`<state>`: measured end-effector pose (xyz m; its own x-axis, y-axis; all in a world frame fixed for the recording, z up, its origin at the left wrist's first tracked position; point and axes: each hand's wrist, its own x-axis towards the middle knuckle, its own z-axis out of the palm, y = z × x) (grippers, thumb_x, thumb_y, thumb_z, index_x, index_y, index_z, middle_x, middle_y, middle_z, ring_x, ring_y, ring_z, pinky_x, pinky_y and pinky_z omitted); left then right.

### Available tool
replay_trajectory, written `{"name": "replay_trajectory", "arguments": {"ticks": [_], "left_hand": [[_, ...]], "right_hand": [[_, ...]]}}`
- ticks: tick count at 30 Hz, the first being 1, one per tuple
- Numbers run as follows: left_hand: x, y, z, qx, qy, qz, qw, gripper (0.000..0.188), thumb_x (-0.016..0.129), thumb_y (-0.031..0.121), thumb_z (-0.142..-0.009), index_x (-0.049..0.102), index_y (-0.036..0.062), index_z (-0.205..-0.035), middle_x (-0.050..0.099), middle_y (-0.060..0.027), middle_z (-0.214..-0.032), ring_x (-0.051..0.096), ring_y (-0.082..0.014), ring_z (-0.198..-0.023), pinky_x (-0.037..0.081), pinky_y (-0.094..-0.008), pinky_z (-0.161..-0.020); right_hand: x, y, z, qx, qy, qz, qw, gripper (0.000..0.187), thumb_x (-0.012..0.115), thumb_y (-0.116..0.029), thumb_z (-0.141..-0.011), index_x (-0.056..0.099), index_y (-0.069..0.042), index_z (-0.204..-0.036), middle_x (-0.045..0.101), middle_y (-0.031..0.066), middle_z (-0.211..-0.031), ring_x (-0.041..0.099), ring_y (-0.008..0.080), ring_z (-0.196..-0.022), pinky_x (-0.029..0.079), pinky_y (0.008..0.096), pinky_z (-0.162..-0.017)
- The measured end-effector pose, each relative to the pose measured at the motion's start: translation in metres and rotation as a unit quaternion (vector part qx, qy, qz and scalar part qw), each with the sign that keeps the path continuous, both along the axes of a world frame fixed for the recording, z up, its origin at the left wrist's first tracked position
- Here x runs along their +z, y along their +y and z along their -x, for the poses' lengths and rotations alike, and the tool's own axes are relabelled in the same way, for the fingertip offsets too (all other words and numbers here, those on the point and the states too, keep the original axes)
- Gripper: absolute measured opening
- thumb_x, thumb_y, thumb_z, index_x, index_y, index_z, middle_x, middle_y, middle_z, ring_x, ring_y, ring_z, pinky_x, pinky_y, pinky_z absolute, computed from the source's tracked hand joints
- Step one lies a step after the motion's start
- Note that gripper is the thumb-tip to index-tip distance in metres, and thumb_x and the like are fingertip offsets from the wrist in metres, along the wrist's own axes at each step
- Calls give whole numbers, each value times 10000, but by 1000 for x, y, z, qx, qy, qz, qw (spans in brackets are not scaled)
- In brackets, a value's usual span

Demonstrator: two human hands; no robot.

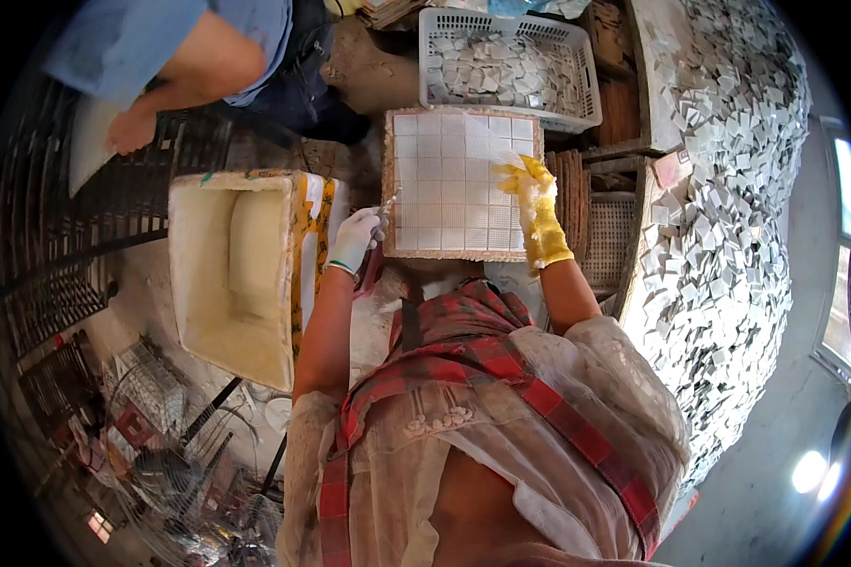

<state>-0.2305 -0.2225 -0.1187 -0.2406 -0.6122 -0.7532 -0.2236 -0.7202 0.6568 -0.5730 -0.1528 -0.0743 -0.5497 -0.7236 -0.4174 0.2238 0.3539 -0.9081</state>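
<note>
A shallow square tray [420, 253] lies in front of me, filled with a grid of small white tiles [454, 184]. At the tray's left edge is my left hand [355, 236], in a white glove. Its fingers are closed, and a small thin greyish thing pokes up from them along the rim; its kind is too small to tell. My right hand [539, 203] wears a yellow glove dusted with white. Its fingers are spread over the tiles at the tray's right side, and it holds nothing that I can see.
Beyond the tray stands a white plastic crate [591, 94] of loose tiles. A heap of tiles [719, 246] covers the right side. To the left is a foam box [298, 283] bound with yellow tape. Far left, another person's hand [132, 130] holds a pale flat board [93, 146] by dark racks.
</note>
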Motion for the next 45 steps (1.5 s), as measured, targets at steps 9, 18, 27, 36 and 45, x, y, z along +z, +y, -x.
{"name": "replay_trajectory", "arguments": {"ticks": [9, 18, 27, 36, 45], "left_hand": [[-19, 1, -14, -4, -17, 4, 1000, 299, 554, 167, -927, 646, 53, -1188, 685, -34, -938, 596, -83, -642, 431, -208, -496], [22, 62, -8, -291, -321, 479, 764, 305, 569, 143, -891, 630, 111, -1188, 626, -137, -1006, 646, -306, -879, 527, -435, -711], [14, 86, -7, -418, -406, 398, 709, 355, 518, 108, -894, 541, 89, -1248, 572, -155, -1058, 634, -346, -924, 533, -462, -756], [43, 77, 23, -453, -424, 343, 705, 327, 533, 75, -869, 539, 53, -1195, 571, -157, -1094, 637, -349, -946, 547, -454, -767], [37, 78, 14, -422, -415, 366, 718, 227, 521, 115, -876, 587, 70, -1089, 582, -179, -1008, 629, -387, -900, 522, -480, -749]], "right_hand": [[-36, 8, -2, 11, -14, -11, 1000, 439, 528, -77, -890, 562, 78, -1299, 722, 147, -1050, 683, 190, -797, 536, 292, -766], [-46, 15, 2, 46, 71, -33, 996, 364, 557, -127, -927, 631, 62, -1230, 701, 132, -1098, 682, 193, -909, 537, 312, -791], [-39, 13, 9, 55, -100, 10, 993, 328, 572, -130, -948, 651, 30, -1223, 707, 111, -1082, 684, 178, -895, 529, 298, -813], [-135, 10, 72, 101, 122, -96, 983, 292, 718, -303, -888, 742, -12, -888, 663, 19, -712, 609, 117, -604, 476, 288, -559], [-111, 7, 73, 479, 688, -108, 534, 165, 663, -213, -800, 712, -180, -954, 692, -22, -1038, 676, 193, -975, 555, 342, -789]]}}
